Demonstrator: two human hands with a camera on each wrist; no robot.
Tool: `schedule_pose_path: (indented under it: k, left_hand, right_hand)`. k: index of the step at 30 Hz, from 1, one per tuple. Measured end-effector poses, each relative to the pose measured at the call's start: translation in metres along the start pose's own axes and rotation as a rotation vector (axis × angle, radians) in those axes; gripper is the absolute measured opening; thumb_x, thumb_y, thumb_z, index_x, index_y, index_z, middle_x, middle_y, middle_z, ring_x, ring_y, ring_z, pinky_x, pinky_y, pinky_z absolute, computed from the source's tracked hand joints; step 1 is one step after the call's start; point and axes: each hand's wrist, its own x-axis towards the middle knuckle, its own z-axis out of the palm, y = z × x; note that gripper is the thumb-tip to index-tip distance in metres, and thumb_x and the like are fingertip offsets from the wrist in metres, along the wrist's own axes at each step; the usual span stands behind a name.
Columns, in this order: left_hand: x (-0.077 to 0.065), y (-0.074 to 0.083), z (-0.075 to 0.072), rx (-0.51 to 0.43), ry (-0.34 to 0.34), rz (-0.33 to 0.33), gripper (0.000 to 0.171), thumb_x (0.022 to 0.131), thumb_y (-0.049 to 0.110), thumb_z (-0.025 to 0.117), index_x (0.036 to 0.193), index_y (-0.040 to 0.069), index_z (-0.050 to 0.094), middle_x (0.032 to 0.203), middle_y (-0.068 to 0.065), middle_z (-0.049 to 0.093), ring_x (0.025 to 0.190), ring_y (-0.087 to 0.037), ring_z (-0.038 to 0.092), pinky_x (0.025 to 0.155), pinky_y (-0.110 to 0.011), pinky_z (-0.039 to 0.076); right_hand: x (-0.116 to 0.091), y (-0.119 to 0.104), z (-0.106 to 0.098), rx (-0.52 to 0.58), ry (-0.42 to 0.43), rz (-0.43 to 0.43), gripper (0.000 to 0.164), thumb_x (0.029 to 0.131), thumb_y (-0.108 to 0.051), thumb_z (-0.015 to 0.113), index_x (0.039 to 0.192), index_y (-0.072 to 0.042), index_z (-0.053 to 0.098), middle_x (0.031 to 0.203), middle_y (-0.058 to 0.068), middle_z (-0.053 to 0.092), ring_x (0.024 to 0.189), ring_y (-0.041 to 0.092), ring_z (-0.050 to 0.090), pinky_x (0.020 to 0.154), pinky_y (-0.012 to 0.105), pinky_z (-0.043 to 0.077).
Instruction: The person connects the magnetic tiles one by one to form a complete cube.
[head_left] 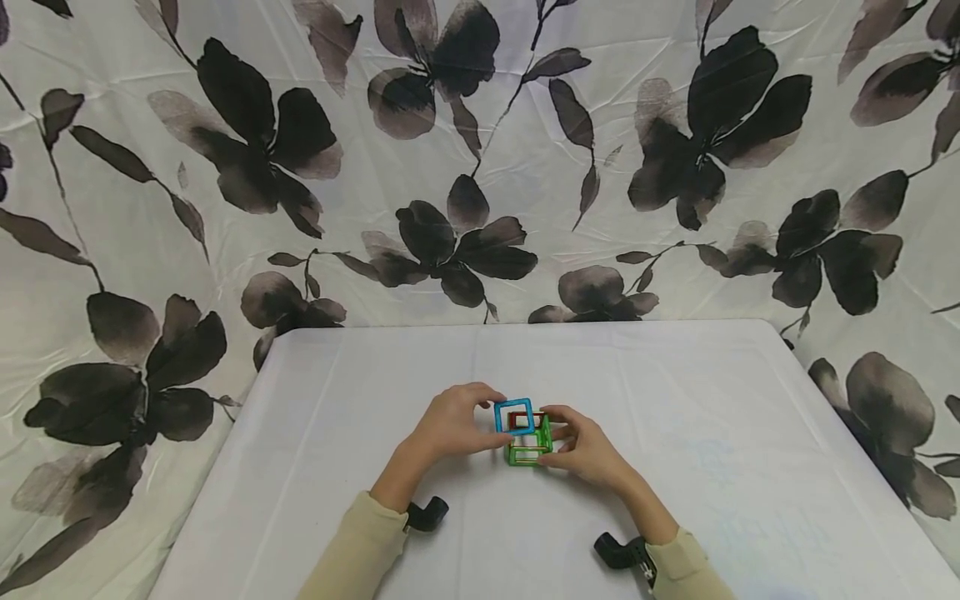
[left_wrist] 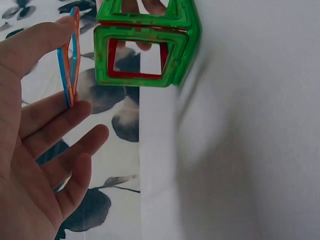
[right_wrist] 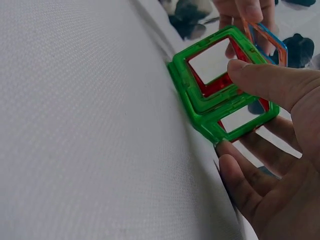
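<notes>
A blue square magnetic tile (head_left: 513,402) is pinched between the thumb and fingers of my left hand (head_left: 450,423). Seen edge-on in the left wrist view, the tile (left_wrist: 62,75) shows blue on one side and orange on the other. Just right of it stands a box of green and red magnetic tiles (head_left: 529,450) on the table. My right hand (head_left: 592,452) grips this box from the right side. In the right wrist view my thumb lies over a green face of the box (right_wrist: 181,87), the fingers at its opposite side.
White cloth covers the table (head_left: 360,375). Behind it hangs a curtain (head_left: 480,150) with dark flowers. Black camera mounts sit at both wrists, the left mount (head_left: 429,515) and the right mount (head_left: 618,552), close over the cloth.
</notes>
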Motion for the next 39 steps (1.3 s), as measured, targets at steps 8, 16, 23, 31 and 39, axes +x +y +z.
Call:
schedule_pose_path:
  k: [8, 16, 23, 31, 39]
  left_hand:
    - [0.006, 0.006, 0.008, 0.023, 0.008, 0.052, 0.057, 0.07, 0.052, 0.083, 0.114, 0.018, 0.07, 0.104, 0.011, 0.065, 0.093, -0.015, 0.063, 0.076, -0.032, 0.05]
    - [0.01, 0.011, 0.014, 0.053, -0.036, 0.031, 0.058, 0.071, 0.055, 0.08, 0.114, 0.018, 0.07, 0.106, 0.011, 0.065, 0.093, -0.014, 0.062, 0.074, -0.031, 0.05]
    - [0.011, 0.012, 0.017, 0.068, -0.052, 0.027, 0.056, 0.071, 0.055, 0.08, 0.111, 0.017, 0.071, 0.103, 0.011, 0.065, 0.091, -0.013, 0.062, 0.073, -0.031, 0.05]
    - [0.014, 0.012, 0.016, 0.061, -0.075, 0.033, 0.056, 0.07, 0.055, 0.081, 0.11, 0.017, 0.071, 0.102, 0.011, 0.066, 0.09, -0.012, 0.062, 0.072, -0.03, 0.05]
    - [0.015, 0.01, 0.015, 0.029, -0.111, 0.012, 0.058, 0.071, 0.055, 0.08, 0.114, 0.018, 0.069, 0.105, 0.011, 0.064, 0.093, -0.012, 0.062, 0.075, -0.029, 0.05]
  right_hand:
    - [-0.001, 0.002, 0.0, -0.008, -0.005, -0.002, 0.069, 0.078, -0.011, 0.083, 0.137, -0.006, 0.048, 0.134, 0.016, 0.053, 0.099, 0.026, 0.063, 0.073, 0.03, 0.052]
    - [-0.003, -0.001, 0.003, -0.023, 0.004, 0.005, 0.069, 0.079, -0.006, 0.081, 0.139, -0.003, 0.046, 0.135, 0.02, 0.051, 0.1, 0.029, 0.062, 0.074, 0.033, 0.052]
    - [-0.009, -0.032, -0.001, 0.015, -0.009, -0.001, 0.066, 0.079, 0.0, 0.078, 0.136, 0.005, 0.046, 0.133, 0.028, 0.05, 0.101, 0.036, 0.061, 0.075, 0.035, 0.052]
    - [-0.008, -0.035, -0.002, 0.019, -0.005, 0.008, 0.066, 0.079, 0.0, 0.078, 0.136, 0.004, 0.046, 0.134, 0.026, 0.05, 0.102, 0.036, 0.061, 0.076, 0.035, 0.052]
    - [-0.008, -0.036, -0.003, 0.011, -0.007, 0.014, 0.065, 0.079, 0.0, 0.078, 0.136, 0.003, 0.046, 0.133, 0.025, 0.051, 0.101, 0.036, 0.061, 0.075, 0.035, 0.052]
